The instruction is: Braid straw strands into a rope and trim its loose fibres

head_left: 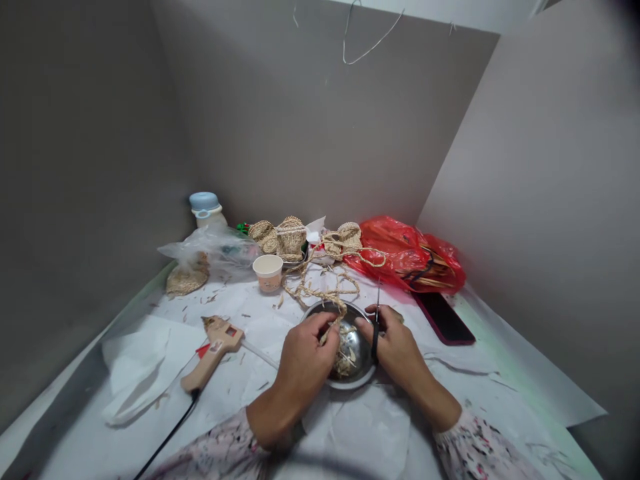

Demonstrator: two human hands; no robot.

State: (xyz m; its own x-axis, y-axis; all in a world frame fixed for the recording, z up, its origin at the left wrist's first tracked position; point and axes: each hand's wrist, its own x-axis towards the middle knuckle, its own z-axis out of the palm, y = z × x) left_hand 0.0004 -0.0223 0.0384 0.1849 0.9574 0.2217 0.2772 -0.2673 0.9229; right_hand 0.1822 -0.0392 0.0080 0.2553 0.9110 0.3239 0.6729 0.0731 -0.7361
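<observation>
My left hand (311, 352) is closed on the end of a braided straw cord (320, 293) over the left side of a metal bowl (356, 347). From there the cord runs back in loose loops across the table. Scraps of straw (345, 360) lie in the bowl. At the bowl's right rim, my right hand (400, 343) is closed around a pair of scissors (377, 327), whose dark handle shows by the thumb and whose thin blades point up and away. The fingers partly hide the handle.
A glue gun (214, 353) with a cord lies at left near crumpled white paper (135, 373). Behind stand a paper cup (269, 272), woven straw pieces (291, 238), a plastic bag (220, 243) and a blue-capped bottle (206, 208). A red bag (390, 247) and phone (444, 319) lie right.
</observation>
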